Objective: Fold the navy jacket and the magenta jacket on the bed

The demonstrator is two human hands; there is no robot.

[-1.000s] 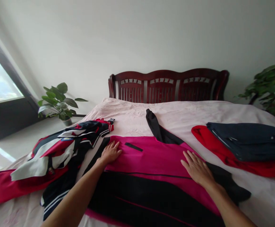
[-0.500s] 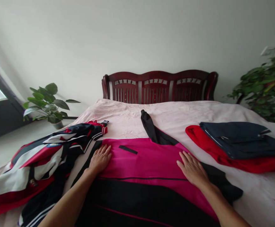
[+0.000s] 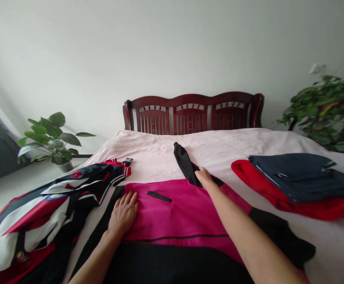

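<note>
A pink-and-black garment (image 3: 166, 213) lies spread on the bed in front of me, with a short black strip on its pink part. My left hand (image 3: 123, 213) rests flat on its left side, fingers stretched out. At the far edge of the garment, my right hand (image 3: 203, 176) is closed on a long black part (image 3: 185, 161) that sticks out toward the headboard; whether this is a sleeve or a collar I cannot tell. The fingertips of that hand are partly hidden. The garment's near end runs out of view below.
A red, white and navy jacket (image 3: 38, 221) lies crumpled on the left. On the right, folded dark blue clothing (image 3: 296, 173) sits on red folded cloth (image 3: 249, 177). Beyond the pink bedsheet (image 3: 148, 154) stands a dark wooden headboard (image 3: 189, 114). Potted plants (image 3: 50, 138) flank the bed.
My right hand has left the garment's right side, moved forward and inward, and closed on the black part. My left hand stays flat on the garment. The view has shifted slightly.
</note>
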